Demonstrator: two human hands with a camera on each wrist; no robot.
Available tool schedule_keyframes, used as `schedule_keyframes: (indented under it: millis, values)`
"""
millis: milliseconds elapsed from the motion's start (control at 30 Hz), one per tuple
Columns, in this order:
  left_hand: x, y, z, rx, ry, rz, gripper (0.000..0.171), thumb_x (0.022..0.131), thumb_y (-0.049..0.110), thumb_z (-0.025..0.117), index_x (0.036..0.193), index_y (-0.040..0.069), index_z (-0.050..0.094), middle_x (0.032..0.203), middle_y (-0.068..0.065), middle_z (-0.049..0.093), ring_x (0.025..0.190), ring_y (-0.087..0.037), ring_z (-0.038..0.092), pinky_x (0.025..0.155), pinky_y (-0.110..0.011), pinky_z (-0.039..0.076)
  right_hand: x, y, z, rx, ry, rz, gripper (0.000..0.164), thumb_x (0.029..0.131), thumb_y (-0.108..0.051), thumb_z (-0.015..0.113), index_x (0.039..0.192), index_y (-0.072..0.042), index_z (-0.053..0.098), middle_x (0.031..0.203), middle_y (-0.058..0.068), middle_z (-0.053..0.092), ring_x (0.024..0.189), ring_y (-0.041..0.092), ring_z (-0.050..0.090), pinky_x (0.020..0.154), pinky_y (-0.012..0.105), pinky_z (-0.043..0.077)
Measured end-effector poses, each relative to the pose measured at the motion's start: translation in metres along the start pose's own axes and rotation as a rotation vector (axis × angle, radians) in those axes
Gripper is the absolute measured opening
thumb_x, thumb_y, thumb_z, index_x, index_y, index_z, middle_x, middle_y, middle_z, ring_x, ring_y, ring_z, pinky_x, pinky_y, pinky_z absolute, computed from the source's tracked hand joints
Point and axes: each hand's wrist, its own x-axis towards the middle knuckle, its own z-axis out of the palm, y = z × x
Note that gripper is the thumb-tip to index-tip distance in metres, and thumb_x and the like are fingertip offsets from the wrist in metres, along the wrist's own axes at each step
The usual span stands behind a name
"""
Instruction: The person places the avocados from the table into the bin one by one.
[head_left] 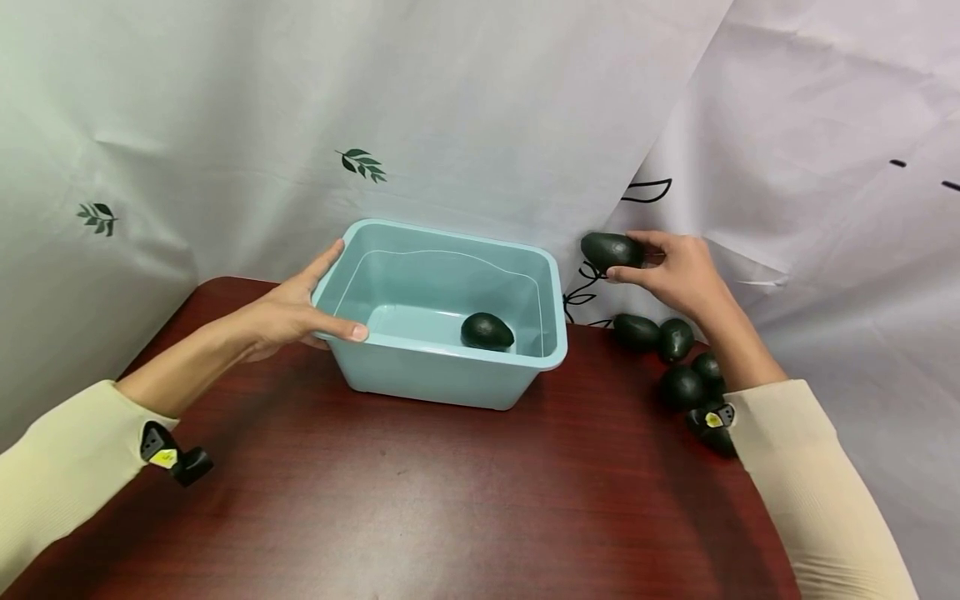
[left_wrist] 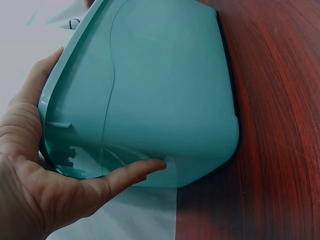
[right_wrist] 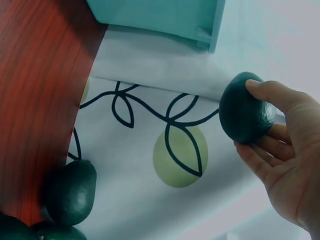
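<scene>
A light blue plastic tub [head_left: 442, 375] stands on the table, with one dark green avocado [head_left: 487, 331] on its floor. My left hand [head_left: 288, 317] grips the tub's left end, its thumb at the front rim. The left wrist view shows that hand [left_wrist: 55, 175] spread around a corner of the tub [left_wrist: 165, 90]. To the right of the tub and above the table, my right hand [head_left: 678, 271] holds another avocado [head_left: 609, 251] between thumb and fingers. In the right wrist view, this avocado [right_wrist: 245, 107] is in front of the white cloth.
Several more avocados [head_left: 681, 387] lie along the right edge of the dark red table [head_left: 420, 492], partly behind the right forearm. White cloth [head_left: 480, 108] with leaf prints hangs behind the table and beside it.
</scene>
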Motion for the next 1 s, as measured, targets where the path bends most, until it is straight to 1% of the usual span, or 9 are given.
schedule_keyframes:
  millis: [133, 233, 367, 467, 600, 700, 900, 1000]
  values:
    - [0.001, 0.0, -0.001, 0.006, -0.001, 0.001, 0.141, 0.094, 0.019, 0.09, 0.175, 0.053, -0.019, 0.186, -0.017, 0.013, 0.159, -0.047, 0.037, 0.106, -0.07, 0.061, 0.004, -0.005, -0.001, 0.0, -0.014, 0.001, 0.073, 0.092, -0.049, 0.093, 0.152, -0.011, 0.072, 0.139, 0.02, 0.079, 0.121, 0.038, 0.081, 0.091, 0.021, 0.05]
    - [0.001, -0.001, -0.001, 0.004, -0.001, -0.002, 0.141, 0.094, 0.018, 0.091, 0.175, 0.054, -0.018, 0.186, -0.016, 0.013, 0.159, -0.046, 0.037, 0.107, -0.07, 0.061, 0.007, -0.01, -0.001, 0.001, -0.015, -0.004, 0.072, 0.093, -0.048, 0.093, 0.152, -0.012, 0.072, 0.14, 0.019, 0.079, 0.121, 0.038, 0.081, 0.089, 0.023, 0.05]
    - [0.001, -0.001, -0.001, 0.006, -0.001, -0.002, 0.141, 0.094, 0.019, 0.091, 0.175, 0.054, -0.019, 0.186, -0.016, 0.013, 0.159, -0.047, 0.037, 0.107, -0.07, 0.061, 0.011, -0.017, 0.0, -0.007, -0.011, -0.014, 0.073, 0.093, -0.05, 0.093, 0.152, -0.013, 0.072, 0.141, 0.019, 0.079, 0.122, 0.038, 0.081, 0.085, 0.02, 0.049]
    - [0.0, 0.0, 0.0, 0.006, 0.0, -0.003, 0.141, 0.093, 0.019, 0.091, 0.176, 0.053, -0.018, 0.186, -0.016, 0.013, 0.159, -0.047, 0.038, 0.107, -0.069, 0.061, 0.014, -0.021, -0.001, 0.007, -0.016, -0.014, 0.074, 0.092, -0.05, 0.093, 0.153, -0.014, 0.072, 0.144, 0.019, 0.077, 0.124, 0.039, 0.08, 0.083, 0.015, 0.048]
    - [0.0, 0.001, 0.0, 0.003, 0.002, -0.007, 0.142, 0.092, 0.019, 0.092, 0.177, 0.053, -0.017, 0.186, -0.015, 0.015, 0.159, -0.046, 0.038, 0.107, -0.069, 0.061, 0.016, -0.028, -0.001, 0.033, -0.014, -0.025, 0.072, 0.092, -0.046, 0.094, 0.152, -0.014, 0.073, 0.143, 0.017, 0.078, 0.124, 0.037, 0.081, 0.081, 0.008, 0.047]
    - [0.0, 0.001, 0.0, 0.003, 0.002, -0.008, 0.142, 0.092, 0.019, 0.092, 0.177, 0.052, -0.017, 0.186, -0.015, 0.015, 0.159, -0.047, 0.037, 0.107, -0.069, 0.061, 0.017, -0.032, 0.0, 0.048, -0.01, -0.044, 0.07, 0.091, -0.043, 0.095, 0.151, -0.013, 0.073, 0.143, 0.017, 0.078, 0.125, 0.038, 0.08, 0.079, 0.005, 0.046]
    - [0.001, 0.0, 0.0, 0.002, -0.002, -0.004, 0.142, 0.093, 0.019, 0.092, 0.176, 0.052, -0.018, 0.186, -0.016, 0.014, 0.159, -0.046, 0.037, 0.106, -0.068, 0.061, 0.02, -0.04, 0.002, 0.068, -0.014, -0.072, 0.068, 0.091, -0.04, 0.095, 0.149, -0.013, 0.075, 0.144, 0.016, 0.078, 0.128, 0.039, 0.079, 0.08, 0.004, 0.047]
    - [0.001, 0.0, -0.001, 0.001, -0.004, 0.001, 0.141, 0.094, 0.018, 0.091, 0.176, 0.053, -0.019, 0.186, -0.016, 0.013, 0.159, -0.047, 0.036, 0.106, -0.07, 0.061, 0.023, -0.046, 0.004, 0.08, -0.017, -0.094, 0.064, 0.091, -0.039, 0.095, 0.147, -0.014, 0.076, 0.141, 0.015, 0.079, 0.128, 0.038, 0.079, 0.082, 0.004, 0.048]
